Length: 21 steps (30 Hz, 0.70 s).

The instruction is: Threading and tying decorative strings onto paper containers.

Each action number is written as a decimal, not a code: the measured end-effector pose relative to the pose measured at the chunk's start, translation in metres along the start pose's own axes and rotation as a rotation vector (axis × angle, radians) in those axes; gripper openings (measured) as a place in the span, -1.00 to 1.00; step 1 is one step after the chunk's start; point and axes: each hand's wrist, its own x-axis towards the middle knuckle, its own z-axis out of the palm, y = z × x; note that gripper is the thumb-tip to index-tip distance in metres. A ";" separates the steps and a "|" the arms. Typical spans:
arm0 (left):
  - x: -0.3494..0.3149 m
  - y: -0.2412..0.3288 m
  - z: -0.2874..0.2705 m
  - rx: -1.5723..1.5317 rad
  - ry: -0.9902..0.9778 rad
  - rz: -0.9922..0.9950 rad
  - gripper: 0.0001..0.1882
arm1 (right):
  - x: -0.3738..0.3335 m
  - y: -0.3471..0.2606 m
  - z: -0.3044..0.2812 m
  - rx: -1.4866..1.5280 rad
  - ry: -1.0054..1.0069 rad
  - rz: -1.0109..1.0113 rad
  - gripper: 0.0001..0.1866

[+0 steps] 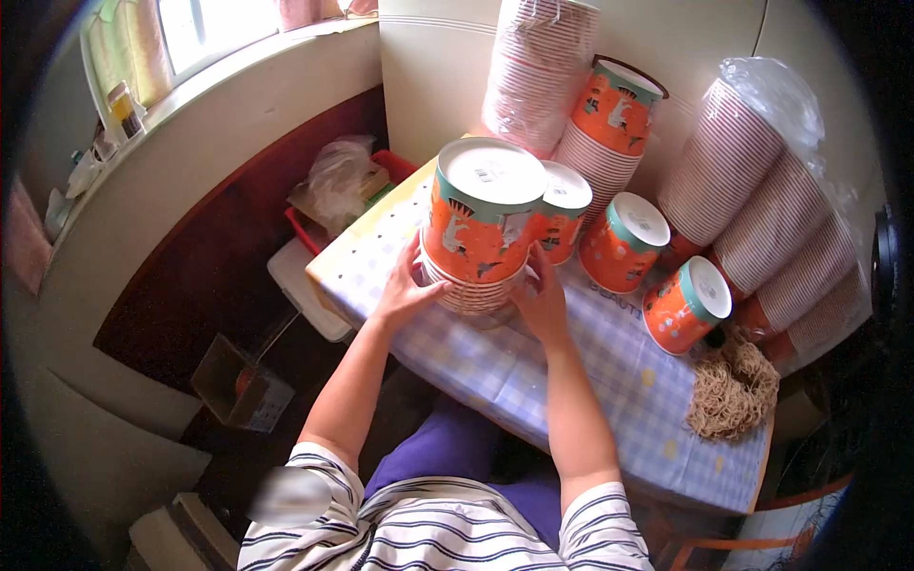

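A stack of nested orange-and-teal paper buckets point(479, 233) stands upside down near the left end of the table, its white round base facing up. On its left side, my left hand point(407, 288) grips the stack low down, at the layered rims, with the thumb across the front. Gripping the opposite side at about the same height is my right hand point(541, 300); some of its fingers are hidden behind the stack. Just behind stands another upturned bucket point(566, 195), partly covered by the stack. Two shorter upturned buckets, one nearer the middle point(624, 246) and one farther right point(678, 309), stand apart from my hands.
Tall bucket stacks, some in clear plastic point(543, 71), line the table's back and right side point(728, 171). A bundle of tan string point(731, 388) lies on the checked tablecloth point(571, 381) at the right. Left of the table are a red bin point(307, 228) and an open cardboard box point(243, 385).
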 end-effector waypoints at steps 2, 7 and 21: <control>0.001 -0.002 0.000 -0.006 0.001 0.023 0.20 | 0.003 -0.002 0.001 -0.065 -0.008 -0.044 -0.08; 0.001 -0.003 0.000 -0.044 -0.015 0.030 0.22 | 0.005 -0.007 0.002 -0.002 -0.037 0.006 -0.04; 0.001 0.000 0.000 -0.097 -0.055 0.066 0.21 | -0.001 -0.012 0.007 -0.107 0.007 0.007 -0.05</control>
